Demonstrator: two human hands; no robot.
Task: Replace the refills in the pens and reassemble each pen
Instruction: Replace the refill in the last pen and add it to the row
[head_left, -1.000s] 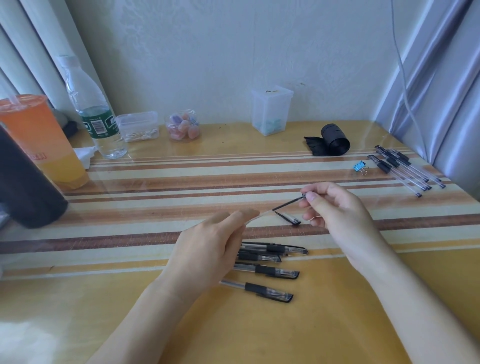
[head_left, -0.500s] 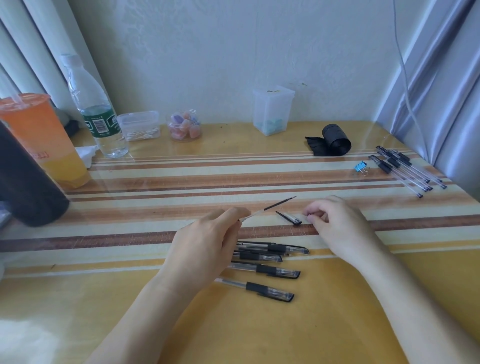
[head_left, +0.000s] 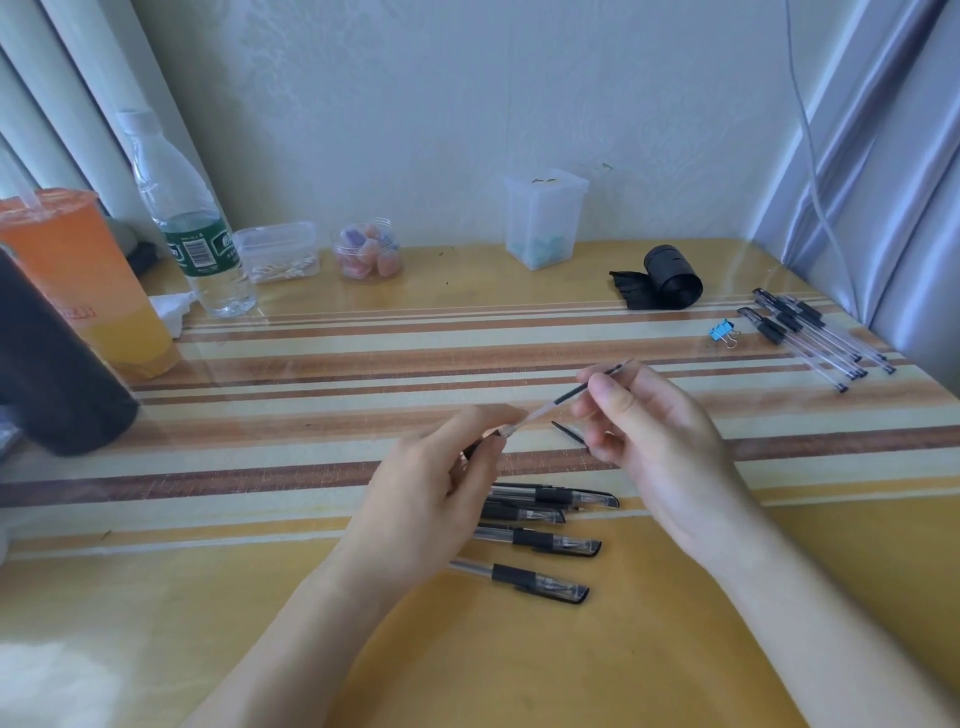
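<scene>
One refill (head_left: 545, 408) hangs over the tabletop's (head_left: 311, 623) middle, left hand (head_left: 431, 493) pinching its clear end, right hand (head_left: 654, 431) pinching its dark part

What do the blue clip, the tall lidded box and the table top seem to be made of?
Blue clip: probably painted metal, with bare silvery wire handles. Tall lidded box: frosted, translucent plastic; its contents show dimly through. Table top: glossy, with reflections; perhaps a clear sheet over striped cloth, though I cannot be sure.
</scene>
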